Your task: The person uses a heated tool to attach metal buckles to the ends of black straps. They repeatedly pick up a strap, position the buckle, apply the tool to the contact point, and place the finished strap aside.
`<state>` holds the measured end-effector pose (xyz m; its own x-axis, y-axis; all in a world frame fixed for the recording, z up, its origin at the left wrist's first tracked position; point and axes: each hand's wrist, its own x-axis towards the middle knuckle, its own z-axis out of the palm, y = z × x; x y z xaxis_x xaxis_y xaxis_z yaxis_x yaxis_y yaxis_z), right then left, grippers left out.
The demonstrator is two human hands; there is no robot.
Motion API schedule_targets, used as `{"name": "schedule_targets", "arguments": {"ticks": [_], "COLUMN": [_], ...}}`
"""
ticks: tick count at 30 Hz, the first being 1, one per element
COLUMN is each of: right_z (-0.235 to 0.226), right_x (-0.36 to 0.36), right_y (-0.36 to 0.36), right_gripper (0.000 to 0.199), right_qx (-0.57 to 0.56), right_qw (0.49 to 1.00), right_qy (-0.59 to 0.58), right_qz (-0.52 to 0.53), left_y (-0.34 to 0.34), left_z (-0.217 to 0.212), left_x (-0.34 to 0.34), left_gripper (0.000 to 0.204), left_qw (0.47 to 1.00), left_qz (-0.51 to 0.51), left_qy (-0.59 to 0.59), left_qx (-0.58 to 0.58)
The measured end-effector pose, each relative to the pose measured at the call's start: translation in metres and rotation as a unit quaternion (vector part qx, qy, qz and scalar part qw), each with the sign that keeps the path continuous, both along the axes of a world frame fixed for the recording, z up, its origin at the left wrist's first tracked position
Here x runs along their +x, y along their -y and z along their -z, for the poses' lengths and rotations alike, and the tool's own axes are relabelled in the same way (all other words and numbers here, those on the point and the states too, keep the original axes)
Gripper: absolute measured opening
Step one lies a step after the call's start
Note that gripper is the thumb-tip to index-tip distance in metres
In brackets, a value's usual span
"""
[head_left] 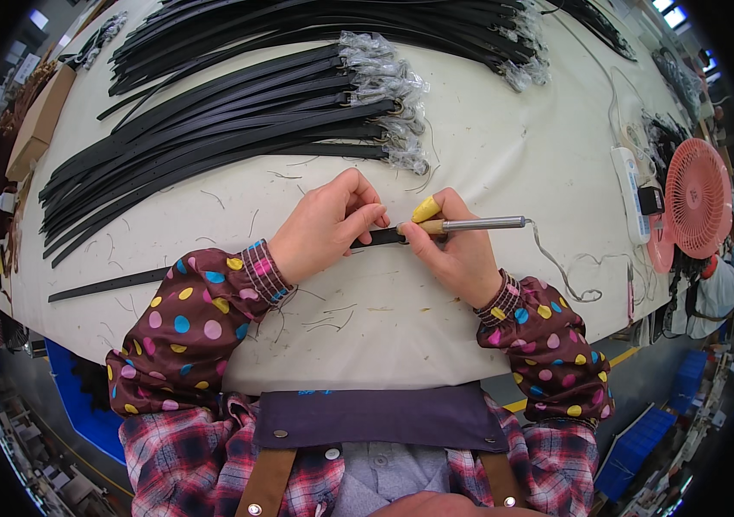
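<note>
Seen from above, a person in polka-dot sleeve covers and a plaid shirt works at a pale table (488,155). At the far left edge sits a brown cardboard box (40,121). Next, one black strap (108,284) lies flat on the table, running from the left toward the middle, where it passes under the left hand (324,233). That hand is closed around the strap's end, fingers curled over it and thumb pinching it down against the table. Just to the right, touching the same strap end, the right hand (457,254) grips a heated tool (470,225) with a yellowish handle and a metal barrel, held like a pen; its tip meets the strap between the two hands, and its thin cord (569,284) trails off to the right. To do this well, the left hand likely needs to keep the strap end pinned still while the tip touches only the edge, lightly and briefly. Behind the hands lie two large bundles of black straps (238,121), too many to count, their ends wrapped in clear plastic. At the far right stands one small pink fan (699,198), beside one white power strip (630,194). Loose thread scraps dot the table.
</note>
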<state>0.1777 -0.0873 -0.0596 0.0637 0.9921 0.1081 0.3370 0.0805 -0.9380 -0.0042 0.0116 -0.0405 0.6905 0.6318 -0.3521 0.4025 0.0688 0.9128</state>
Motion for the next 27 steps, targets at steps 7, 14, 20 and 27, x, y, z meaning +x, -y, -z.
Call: {"name": "schedule_targets", "arguments": {"ticks": [7, 14, 20, 27], "right_z": [0.0040, 0.0002, 0.0016, 0.0018], "right_x": [0.0005, 0.0011, 0.0008, 0.0009], "right_y": [0.0014, 0.0008, 0.0003, 0.0002], "right_gripper": [0.021, 0.021, 0.021, 0.020], "right_qx": [-0.013, -0.011, -0.008, -0.011], "right_qw": [0.999, 1.000, 1.000, 1.000], "right_qy": [-0.036, -0.009, -0.005, 0.001], "right_qz": [0.012, 0.000, 0.000, 0.002], "left_y": [0.0002, 0.0001, 0.0002, 0.0005], "left_z": [-0.0002, -0.0007, -0.0006, -0.0017], "left_x": [-0.0003, -0.0001, 0.0003, 0.0003], "left_gripper": [0.011, 0.011, 0.013, 0.012], "left_qw": [1.000, 1.000, 1.000, 0.999], "left_qz": [-0.011, -0.014, -0.014, -0.026], "left_qy": [0.006, 0.008, 0.005, 0.012], "left_qx": [-0.008, -0.008, -0.003, -0.016]}}
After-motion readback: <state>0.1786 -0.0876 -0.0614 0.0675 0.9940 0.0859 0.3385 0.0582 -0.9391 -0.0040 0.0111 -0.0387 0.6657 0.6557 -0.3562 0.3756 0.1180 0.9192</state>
